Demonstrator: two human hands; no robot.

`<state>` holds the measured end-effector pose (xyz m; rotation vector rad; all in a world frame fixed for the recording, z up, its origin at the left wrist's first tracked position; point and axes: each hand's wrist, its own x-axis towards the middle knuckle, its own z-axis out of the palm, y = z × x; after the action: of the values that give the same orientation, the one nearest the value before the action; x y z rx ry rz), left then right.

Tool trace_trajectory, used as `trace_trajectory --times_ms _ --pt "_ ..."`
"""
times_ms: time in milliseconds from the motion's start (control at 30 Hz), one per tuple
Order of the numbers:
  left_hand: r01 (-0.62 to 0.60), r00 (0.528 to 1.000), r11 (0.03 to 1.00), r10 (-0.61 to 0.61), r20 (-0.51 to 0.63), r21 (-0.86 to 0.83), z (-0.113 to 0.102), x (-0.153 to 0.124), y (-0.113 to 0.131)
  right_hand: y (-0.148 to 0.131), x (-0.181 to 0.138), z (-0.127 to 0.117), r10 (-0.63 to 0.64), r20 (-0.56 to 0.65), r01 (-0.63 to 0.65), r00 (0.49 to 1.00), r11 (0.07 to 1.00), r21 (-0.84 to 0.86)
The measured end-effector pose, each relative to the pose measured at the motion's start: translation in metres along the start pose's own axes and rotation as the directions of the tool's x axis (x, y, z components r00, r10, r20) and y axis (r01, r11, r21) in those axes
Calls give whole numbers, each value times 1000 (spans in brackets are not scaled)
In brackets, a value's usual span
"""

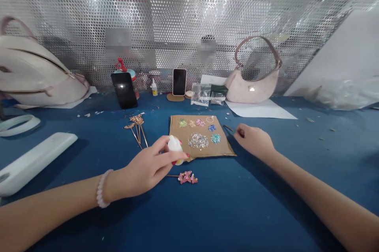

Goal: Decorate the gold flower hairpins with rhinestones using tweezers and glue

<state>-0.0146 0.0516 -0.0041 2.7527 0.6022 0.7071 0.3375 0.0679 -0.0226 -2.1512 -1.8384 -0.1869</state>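
My left hand [148,164] grips a small white glue bottle [174,144], nozzle up, with a bit of yellow label showing. Just below lies a hairpin with pink flowers [187,177] on a thin metal stem. Beyond my fingers rests a piece of cardboard [180,133] bearing small heaps of rhinestones in silver, teal, blue, pink, yellow and green. At the cardboard's right edge, my right hand [254,140] is closed around a thin dark stick [227,128], whose tip points left. Several gold hairpins [137,127] lie left of the cardboard.
At the back stand another glue bottle [154,87], two phones [179,82], plastic bags [200,94] and a pale handbag [254,86]. On the left are a white backpack [35,70], a tape roll [17,125] and a long white object [38,161]. A perforated metal screen [183,19] rises behind.
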Motion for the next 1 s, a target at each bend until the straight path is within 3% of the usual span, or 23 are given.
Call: trace_trajectory --times_ms 167,267,300,367,400,433,567,767,800,867,1000 --pt "26 998 995 -20 63 -100 1 -2 5 -17 -14 -10 -189 -3 189 982 982 0" --pt "-25 993 978 48 110 -206 -2 -3 18 -41 -36 -20 -416 42 410 908 906 105" --pt "-54 988 970 87 129 -238 -3 -3 23 -50 -45 -24 -524 67 507 849 844 176" --pt "-109 975 950 160 156 -293 -7 -2 33 -70 -66 -30 -759 62 655 648 597 463" --pt "-118 972 943 173 157 -311 -9 -2 37 -80 -75 -33 -803 61 643 593 517 565" --pt "-126 971 935 185 154 -332 -10 -2 41 -88 -82 -35 -814 57 612 578 479 629" --pt "-131 974 921 188 124 -366 -10 -2 45 -110 -92 -31 -725 154 355 671 497 792" --pt "39 989 961 2 150 -275 -5 -16 29 -105 -75 -8 -550 76 112 832 300 947" --pt "34 990 973 -1 144 -229 -4 -19 25 -102 -72 -6 -523 74 98 849 294 951" --pt "-11 993 994 23 113 -112 -1 -23 16 -95 -66 -4 -516 28 188 856 361 913" --pt "18 995 1000 -18 93 1 11 -23 4 -90 -59 -7 -505 -6 292 863 490 822"
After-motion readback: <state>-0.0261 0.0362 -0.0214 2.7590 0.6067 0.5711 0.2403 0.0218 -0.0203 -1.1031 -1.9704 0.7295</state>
